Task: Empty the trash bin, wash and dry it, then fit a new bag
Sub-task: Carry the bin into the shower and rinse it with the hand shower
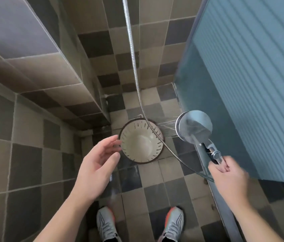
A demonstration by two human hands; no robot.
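The cream trash bin (140,143) is standing upright on the tiled floor (134,177), just ahead of the person's sneakers (105,222). The right hand (228,177) is gripping the handle of the chrome shower head (194,127), which is spraying water sideways above the bin's rim. The left hand (98,165) is hovering beside the bin, fingers relaxed and apart, holding nothing. The metal hose (134,67) is crossing over the bin.

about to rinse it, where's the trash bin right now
In the head view the trash bin stands upright on the checkered floor, centre frame, between the open left hand and the shower head.
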